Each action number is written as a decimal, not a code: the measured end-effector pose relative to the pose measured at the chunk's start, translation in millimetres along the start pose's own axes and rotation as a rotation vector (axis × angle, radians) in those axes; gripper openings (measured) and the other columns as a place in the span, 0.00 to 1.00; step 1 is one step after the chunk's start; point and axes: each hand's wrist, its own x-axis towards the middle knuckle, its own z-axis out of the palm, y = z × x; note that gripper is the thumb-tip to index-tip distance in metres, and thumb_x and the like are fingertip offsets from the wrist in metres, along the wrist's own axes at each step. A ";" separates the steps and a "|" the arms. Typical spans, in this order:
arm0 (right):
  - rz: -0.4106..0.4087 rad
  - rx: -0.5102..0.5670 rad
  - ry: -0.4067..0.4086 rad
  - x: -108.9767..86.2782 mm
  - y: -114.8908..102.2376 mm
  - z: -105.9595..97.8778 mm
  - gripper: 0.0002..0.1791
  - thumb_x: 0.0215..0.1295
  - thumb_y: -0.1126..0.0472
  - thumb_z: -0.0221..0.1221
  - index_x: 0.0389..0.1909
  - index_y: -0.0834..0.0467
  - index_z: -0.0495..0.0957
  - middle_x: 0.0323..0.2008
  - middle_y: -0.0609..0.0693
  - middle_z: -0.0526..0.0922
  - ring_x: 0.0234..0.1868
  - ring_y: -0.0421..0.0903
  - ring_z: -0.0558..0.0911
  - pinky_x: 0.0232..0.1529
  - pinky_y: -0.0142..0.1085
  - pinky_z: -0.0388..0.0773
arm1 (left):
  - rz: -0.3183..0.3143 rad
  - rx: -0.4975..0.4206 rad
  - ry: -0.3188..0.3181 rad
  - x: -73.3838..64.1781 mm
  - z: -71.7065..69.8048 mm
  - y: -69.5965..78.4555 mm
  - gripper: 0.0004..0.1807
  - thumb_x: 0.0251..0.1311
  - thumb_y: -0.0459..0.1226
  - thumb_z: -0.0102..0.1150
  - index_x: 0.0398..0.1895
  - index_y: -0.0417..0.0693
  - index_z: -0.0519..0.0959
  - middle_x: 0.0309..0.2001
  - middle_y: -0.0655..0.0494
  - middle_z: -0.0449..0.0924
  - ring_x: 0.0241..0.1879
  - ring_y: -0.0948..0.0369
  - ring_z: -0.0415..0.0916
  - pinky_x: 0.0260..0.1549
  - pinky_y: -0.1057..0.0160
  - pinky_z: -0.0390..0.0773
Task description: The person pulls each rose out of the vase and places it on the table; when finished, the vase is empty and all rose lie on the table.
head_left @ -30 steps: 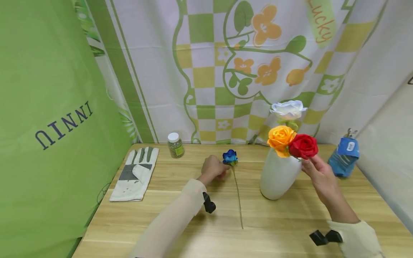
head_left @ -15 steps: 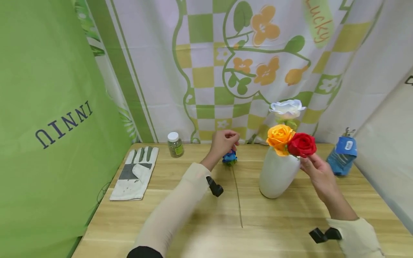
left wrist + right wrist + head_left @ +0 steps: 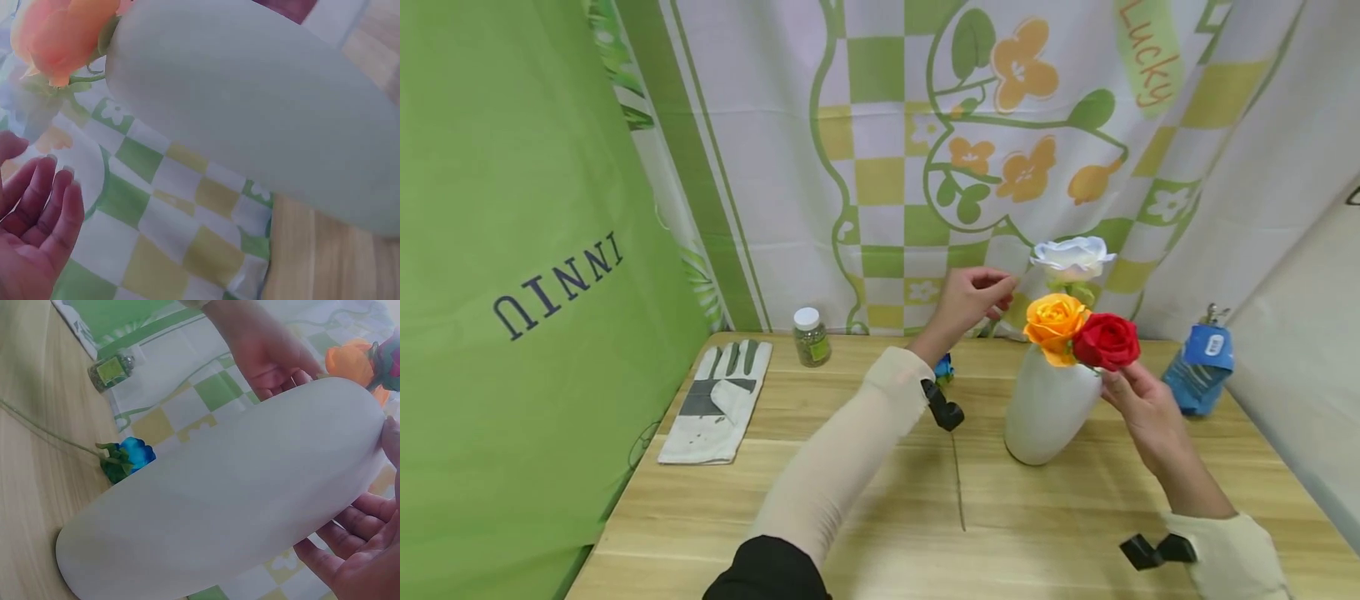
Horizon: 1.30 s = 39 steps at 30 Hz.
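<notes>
Behind the worktop, a checked curtain is hung. Toward the right edge, a white vase of roses is gripped by the right hand; the left hand is held relaxed nearby. A blue rose is laid pointing to the far edge.

blue rose partly hidden, right sleeve cropped

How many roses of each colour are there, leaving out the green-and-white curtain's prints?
White ruffled rose: 1
Orange-yellow rose, by the tall white vase's mouth: 1
Full red rose: 1
Blue rose, lying on the pale wooden table: 1
Total: 4
</notes>
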 end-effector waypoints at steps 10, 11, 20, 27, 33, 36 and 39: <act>-0.006 0.019 -0.006 1.7 -0.6 -0.7 0.15 0.77 0.60 0.50 0.57 0.40 0.75 0.53 0.26 0.77 0.52 0.22 0.78 0.48 0.14 0.77 | -0.094 -0.146 -0.161 12.3 16.6 -4.5 0.18 0.71 0.37 0.57 0.51 0.27 0.80 0.47 0.32 0.84 0.37 0.58 0.86 0.50 0.51 0.87; -0.004 0.010 -0.008 1.8 -0.7 -0.7 0.15 0.77 0.60 0.51 0.58 0.40 0.75 0.53 0.26 0.76 0.52 0.22 0.78 0.48 0.14 0.77 | -0.098 -0.134 -0.177 12.9 18.3 -4.1 0.19 0.72 0.38 0.55 0.51 0.27 0.80 0.49 0.32 0.84 0.36 0.63 0.84 0.50 0.54 0.87; 0.016 -0.023 -0.007 0.8 -1.0 -0.8 0.15 0.77 0.58 0.51 0.60 0.42 0.74 0.53 0.26 0.76 0.51 0.21 0.78 0.48 0.14 0.77 | -0.213 -0.160 -0.283 14.2 27.2 1.3 0.21 0.74 0.37 0.48 0.58 0.27 0.75 0.43 0.50 0.82 0.38 0.67 0.79 0.58 0.54 0.82; 0.030 -0.046 0.001 0.1 -1.4 -1.4 0.16 0.77 0.57 0.51 0.61 0.43 0.74 0.52 0.26 0.76 0.51 0.21 0.77 0.48 0.13 0.77 | -0.260 -0.189 -0.302 14.1 31.6 2.0 0.22 0.74 0.35 0.46 0.63 0.27 0.72 0.50 0.46 0.78 0.38 0.66 0.78 0.45 0.68 0.85; 0.034 -0.060 0.003 0.4 -0.9 -1.6 0.18 0.77 0.57 0.51 0.64 0.47 0.73 0.53 0.26 0.75 0.52 0.22 0.76 0.48 0.13 0.76 | -0.256 -0.210 -0.314 14.9 36.7 1.3 0.21 0.71 0.33 0.48 0.62 0.26 0.72 0.38 0.56 0.79 0.34 0.66 0.78 0.35 0.73 0.81; 0.031 -0.054 0.003 0.3 -0.9 -2.0 0.18 0.77 0.57 0.51 0.65 0.47 0.73 0.54 0.27 0.75 0.52 0.22 0.76 0.48 0.13 0.76 | -0.229 -0.191 -0.313 14.9 38.8 1.2 0.20 0.71 0.32 0.49 0.60 0.25 0.73 0.33 0.60 0.79 0.31 0.66 0.77 0.33 0.73 0.80; 0.029 -0.054 0.002 0.0 -0.7 -2.4 0.19 0.77 0.57 0.51 0.66 0.47 0.72 0.54 0.27 0.74 0.52 0.22 0.76 0.48 0.13 0.76 | -0.194 -0.183 -0.306 15.2 40.7 0.6 0.20 0.70 0.32 0.51 0.58 0.24 0.74 0.31 0.61 0.79 0.30 0.66 0.77 0.33 0.73 0.80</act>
